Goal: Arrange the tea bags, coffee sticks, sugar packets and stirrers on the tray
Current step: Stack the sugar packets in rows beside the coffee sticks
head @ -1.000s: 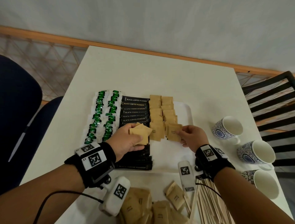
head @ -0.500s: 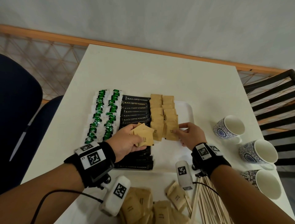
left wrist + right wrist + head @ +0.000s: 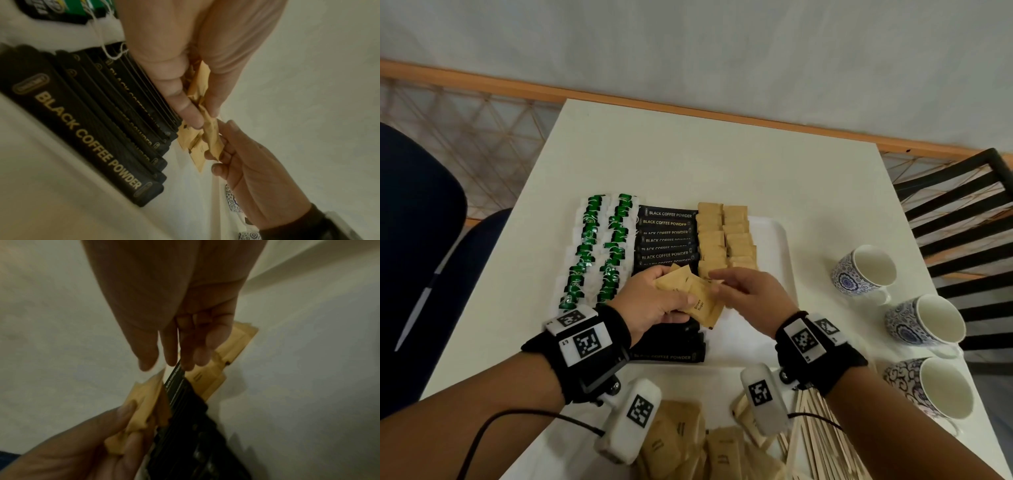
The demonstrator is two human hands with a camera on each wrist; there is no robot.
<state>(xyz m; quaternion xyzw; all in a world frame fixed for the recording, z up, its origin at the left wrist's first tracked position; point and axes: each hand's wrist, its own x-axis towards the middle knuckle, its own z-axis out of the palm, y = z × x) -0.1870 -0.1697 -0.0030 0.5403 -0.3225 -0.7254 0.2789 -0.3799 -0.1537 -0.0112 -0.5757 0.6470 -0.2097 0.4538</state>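
The white tray point(image 3: 774, 240) holds two rows of green-tagged tea bags point(image 3: 599, 253), a column of black coffee sticks point(image 3: 667, 236) and two rows of brown sugar packets point(image 3: 726, 240). My left hand point(image 3: 674, 294) hovers over the near coffee sticks and grips a fan of several sugar packets point(image 3: 695, 298) between thumb and fingers point(image 3: 193, 120). My right hand point(image 3: 726, 287) meets it from the right. In the left wrist view its thumb and fingers pinch the outer sugar packet point(image 3: 213, 142) of the fan. The right wrist view is blurred.
Loose sugar packets point(image 3: 681, 442) and a bundle of wooden stirrers point(image 3: 818, 442) lie off the tray at the table's near edge. Three patterned cups point(image 3: 866, 270) stand to the right. A dark blue chair point(image 3: 414, 240) is on the left, a black chair point(image 3: 962, 212) on the right.
My right hand has let go of the packet it laid in the right sugar row and moved left to the fan in my left hand. The left hand has barely moved.
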